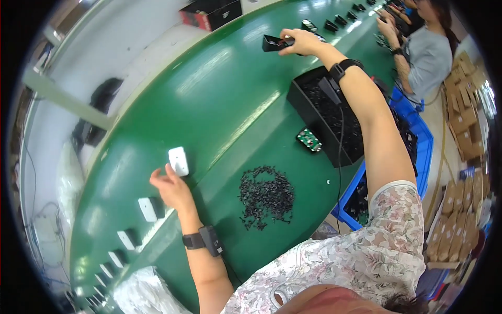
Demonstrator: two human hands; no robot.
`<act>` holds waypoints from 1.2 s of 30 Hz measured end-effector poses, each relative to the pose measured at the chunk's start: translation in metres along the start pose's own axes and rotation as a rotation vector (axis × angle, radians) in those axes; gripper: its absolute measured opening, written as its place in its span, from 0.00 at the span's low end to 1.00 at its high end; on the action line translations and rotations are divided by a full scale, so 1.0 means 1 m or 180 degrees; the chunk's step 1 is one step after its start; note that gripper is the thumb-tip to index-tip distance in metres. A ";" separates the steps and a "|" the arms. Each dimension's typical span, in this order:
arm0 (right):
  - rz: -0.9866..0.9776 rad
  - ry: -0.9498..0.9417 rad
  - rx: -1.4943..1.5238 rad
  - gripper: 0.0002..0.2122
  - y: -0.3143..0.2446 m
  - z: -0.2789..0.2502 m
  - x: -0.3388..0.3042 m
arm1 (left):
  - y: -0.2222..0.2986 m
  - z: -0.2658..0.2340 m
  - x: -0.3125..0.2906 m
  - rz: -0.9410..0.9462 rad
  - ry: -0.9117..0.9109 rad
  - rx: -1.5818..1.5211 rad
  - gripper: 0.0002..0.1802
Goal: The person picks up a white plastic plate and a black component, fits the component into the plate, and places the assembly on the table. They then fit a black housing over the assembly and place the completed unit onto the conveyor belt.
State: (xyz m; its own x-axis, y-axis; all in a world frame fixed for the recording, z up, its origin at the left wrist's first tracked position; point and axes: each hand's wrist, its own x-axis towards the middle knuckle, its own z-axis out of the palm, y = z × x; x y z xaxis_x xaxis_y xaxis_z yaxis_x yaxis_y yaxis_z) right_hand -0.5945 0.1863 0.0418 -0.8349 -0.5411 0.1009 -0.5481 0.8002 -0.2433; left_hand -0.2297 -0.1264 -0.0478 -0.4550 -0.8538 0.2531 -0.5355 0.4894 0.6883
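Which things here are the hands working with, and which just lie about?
In hand:
left hand at the white casing
right hand holding the black part

Lying about:
pile of small black pieces
black tray
green circuit board
blue crate

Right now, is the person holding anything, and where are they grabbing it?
The right hand grips a black part by its right end. The left hand holds nothing; its fingertips touch a white part.

Green conveyor belt [209, 99], glossy. On it: heap of small black parts [265, 196]; black tray [327, 118] of the same; green circuit board [308, 140]; white housings [148, 209] in a row along left edge; black casings [330, 25] far end.
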 end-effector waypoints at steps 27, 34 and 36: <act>0.4236 0.0245 -0.0089 0.27 0.229 0.041 -0.478 | -0.003 -0.021 -0.007 0.1557 0.1201 -0.1287 0.18; 0.4292 -0.0135 -0.0059 0.32 0.226 0.073 -0.500 | -0.008 -0.048 -0.061 0.1250 0.0190 -0.1744 0.15; 0.4060 -0.0536 -0.0452 0.29 0.218 0.059 -0.488 | -0.005 -0.053 -0.077 0.1221 0.0188 -0.1753 0.14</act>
State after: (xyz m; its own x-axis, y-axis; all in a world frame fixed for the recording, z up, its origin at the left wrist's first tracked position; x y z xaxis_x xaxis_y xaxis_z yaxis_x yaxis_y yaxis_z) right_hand -0.3031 0.6094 -0.1177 -0.7580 0.6026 -0.2497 0.6164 0.7869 0.0278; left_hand -0.1545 -0.0721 -0.0347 -0.4925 -0.6534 0.5749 0.1046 0.6113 0.7844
